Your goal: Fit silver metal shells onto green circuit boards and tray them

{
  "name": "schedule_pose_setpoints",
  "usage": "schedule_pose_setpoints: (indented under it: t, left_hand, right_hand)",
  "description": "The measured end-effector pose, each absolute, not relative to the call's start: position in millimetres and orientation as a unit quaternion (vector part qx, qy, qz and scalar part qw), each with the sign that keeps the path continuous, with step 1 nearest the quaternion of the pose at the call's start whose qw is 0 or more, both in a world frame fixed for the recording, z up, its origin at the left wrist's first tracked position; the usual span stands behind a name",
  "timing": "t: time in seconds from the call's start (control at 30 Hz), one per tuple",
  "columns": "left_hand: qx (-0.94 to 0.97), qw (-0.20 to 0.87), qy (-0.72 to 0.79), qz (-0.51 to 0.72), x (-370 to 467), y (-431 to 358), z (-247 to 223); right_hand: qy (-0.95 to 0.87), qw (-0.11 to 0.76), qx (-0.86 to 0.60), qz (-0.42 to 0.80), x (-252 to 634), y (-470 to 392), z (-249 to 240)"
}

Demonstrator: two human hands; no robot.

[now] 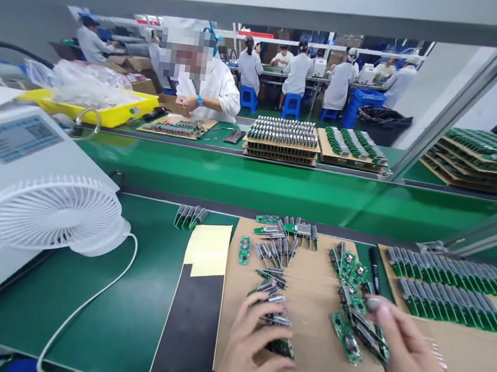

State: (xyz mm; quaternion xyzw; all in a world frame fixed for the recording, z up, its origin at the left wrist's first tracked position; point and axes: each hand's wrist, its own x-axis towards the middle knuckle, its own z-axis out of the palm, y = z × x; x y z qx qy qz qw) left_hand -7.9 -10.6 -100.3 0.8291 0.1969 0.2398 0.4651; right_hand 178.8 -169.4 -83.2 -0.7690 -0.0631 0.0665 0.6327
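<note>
On a brown cardboard sheet [305, 314], a column of green circuit boards [277, 320] with grey cylindrical parts stands tilted. My left hand [249, 343] curls over the near end of it, fingers spaced along the boards and thumb on the near side. My right hand [411, 357] pinches a small grey rounded piece [373, 304] between thumb and forefinger; blur hides exactly what it is. Just left of that hand lies a loose pile of circuit boards [347, 340], some flat with their components facing up. Part of this pile is hidden behind the fingers.
Rows of upright boards [446, 304] fill cardboard at the right, beside a black pen [374, 268]. A black sheet with yellow paper [208, 250] lies left. A white fan [59, 214] stands farther left. Beyond a green divider [284, 187], a co-worker [215, 88] sits near stacked boards.
</note>
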Motion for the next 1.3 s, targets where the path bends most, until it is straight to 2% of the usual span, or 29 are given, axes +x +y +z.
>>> schedule_pose_setpoints:
  t: [0.07,0.13,0.27,0.53,0.73,1.03,1.3]
  left_hand:
    - [0.662,0.655,0.302,0.204,-2.8,-8.7,-79.5]
    - [0.468,0.791,0.349,0.182,2.2,-6.2,-59.9]
    - [0.284,0.891,0.315,0.164,4.9,-2.5,-38.3]
    - [0.169,0.933,0.289,0.131,-3.3,-1.3,-32.1]
    - [0.093,0.948,0.271,0.136,-1.7,-0.9,-36.8]
    - [0.105,0.962,0.230,0.100,-3.1,-3.9,-39.3]
    - [0.208,0.947,0.224,0.098,-0.3,-5.3,-43.0]
  right_hand:
    - [-0.075,0.635,-0.756,0.142,148.0,-150.9,-75.2]
    - [-0.124,0.631,-0.738,0.202,126.2,-140.4,-66.3]
    - [-0.226,0.629,-0.700,0.252,109.5,-127.5,-50.0]
    - [-0.264,0.593,-0.754,0.106,92.4,-108.5,-36.4]
    - [-0.296,0.575,-0.759,0.073,87.8,-106.6,-39.2]
    - [-0.365,0.565,-0.738,0.051,88.7,-102.8,-44.3]
    - [-0.437,0.568,-0.696,0.045,93.3,-105.8,-35.1]
